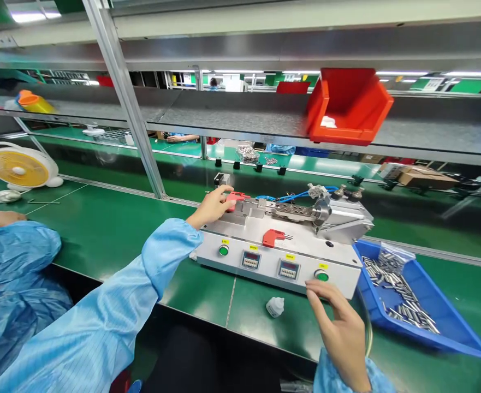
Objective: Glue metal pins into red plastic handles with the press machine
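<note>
A white bench machine [281,262] with green buttons and two digital displays stands on the green table [101,229]. My left hand [212,206] reaches to its top left, fingers closed on a red clamp handle [236,197]. A second red clamp handle [273,237] lies on the machine's top plate. My right hand [340,327] hovers in front of the machine, fingers spread and empty, fingertips just below the right green button [321,275]. A small white cap-like piece [275,307] lies on the table beside that hand.
A blue tray [437,316] of several small metal pins sits right of the machine. A red bin [349,106] rests on the shelf above. A person in a blue coat [11,273] is at my left. A yellow fan [19,168] stands far left.
</note>
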Demonstrator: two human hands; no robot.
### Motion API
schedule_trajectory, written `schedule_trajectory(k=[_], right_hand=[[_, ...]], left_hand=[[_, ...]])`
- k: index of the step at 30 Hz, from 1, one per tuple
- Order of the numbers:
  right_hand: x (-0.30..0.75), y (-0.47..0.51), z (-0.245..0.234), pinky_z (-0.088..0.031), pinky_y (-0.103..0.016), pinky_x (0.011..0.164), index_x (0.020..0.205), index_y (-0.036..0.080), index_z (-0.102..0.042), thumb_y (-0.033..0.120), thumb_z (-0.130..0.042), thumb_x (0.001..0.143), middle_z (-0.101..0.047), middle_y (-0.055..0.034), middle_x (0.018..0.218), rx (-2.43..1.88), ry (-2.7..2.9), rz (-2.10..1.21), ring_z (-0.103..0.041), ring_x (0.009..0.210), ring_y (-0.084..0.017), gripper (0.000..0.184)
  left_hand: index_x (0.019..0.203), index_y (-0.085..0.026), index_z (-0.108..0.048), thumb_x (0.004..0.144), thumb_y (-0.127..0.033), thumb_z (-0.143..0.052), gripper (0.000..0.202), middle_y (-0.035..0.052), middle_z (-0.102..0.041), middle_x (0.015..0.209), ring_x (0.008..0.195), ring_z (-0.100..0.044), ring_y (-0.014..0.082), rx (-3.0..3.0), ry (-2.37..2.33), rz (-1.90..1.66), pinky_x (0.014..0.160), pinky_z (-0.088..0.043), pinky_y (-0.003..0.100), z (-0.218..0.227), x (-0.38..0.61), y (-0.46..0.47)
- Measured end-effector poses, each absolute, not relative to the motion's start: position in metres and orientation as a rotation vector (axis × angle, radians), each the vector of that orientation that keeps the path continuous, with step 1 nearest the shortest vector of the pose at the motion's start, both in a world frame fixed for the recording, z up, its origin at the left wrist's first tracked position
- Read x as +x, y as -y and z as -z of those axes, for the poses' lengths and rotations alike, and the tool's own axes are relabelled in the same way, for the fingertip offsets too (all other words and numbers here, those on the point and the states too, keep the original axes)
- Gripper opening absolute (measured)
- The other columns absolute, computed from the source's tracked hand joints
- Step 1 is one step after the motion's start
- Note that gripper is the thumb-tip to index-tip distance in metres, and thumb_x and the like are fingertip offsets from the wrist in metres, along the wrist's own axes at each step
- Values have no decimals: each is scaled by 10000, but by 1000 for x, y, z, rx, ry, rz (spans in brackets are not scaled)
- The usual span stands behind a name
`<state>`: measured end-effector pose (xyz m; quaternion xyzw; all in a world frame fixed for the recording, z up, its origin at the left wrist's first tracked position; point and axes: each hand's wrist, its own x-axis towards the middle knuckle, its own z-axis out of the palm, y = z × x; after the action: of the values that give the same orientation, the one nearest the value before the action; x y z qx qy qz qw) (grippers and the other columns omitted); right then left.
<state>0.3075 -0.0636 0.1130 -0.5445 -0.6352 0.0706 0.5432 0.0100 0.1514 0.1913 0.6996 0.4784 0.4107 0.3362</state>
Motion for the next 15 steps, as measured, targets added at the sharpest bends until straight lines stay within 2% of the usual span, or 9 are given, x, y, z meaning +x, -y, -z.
schedule_trajectory(k=[3,6,11,15], right_hand=[[321,85,-97,-621,-384,887,853,242,-769,484,-703,948,-781,-84,948,-1379,1411,-227,-748,930,-262,268],[331,99,-88,-628,-377,879,826,238,-775,540,-720,919,-778,-90,928,-1446,1330,-290,-748,911,-266,321],[331,105,-81,-639,-381,875,808,229,-779,596,-749,870,-774,-102,933,-1495,1218,-366,-746,919,-279,373],[327,104,-77,-639,-386,884,793,227,-778,590,-761,860,-770,-104,925,-1491,1200,-408,-743,933,-284,369]], left_hand=[[1269,-166,-669,917,-260,-648,365,-17,-694,673,611,-639,168,2009,-1377,-893,615,-479,252,-202,18,-160],[1273,-177,-702,949,-263,-631,343,20,-756,764,750,-720,212,2156,-1496,-788,718,-536,280,-206,20,-158],[1143,-182,-768,964,-285,-614,257,65,-785,857,906,-738,270,2237,-1606,-767,833,-561,320,-207,22,-158],[1144,-179,-757,959,-293,-626,253,116,-758,1100,1044,-707,295,2301,-1661,-809,915,-554,363,-199,21,-159]])
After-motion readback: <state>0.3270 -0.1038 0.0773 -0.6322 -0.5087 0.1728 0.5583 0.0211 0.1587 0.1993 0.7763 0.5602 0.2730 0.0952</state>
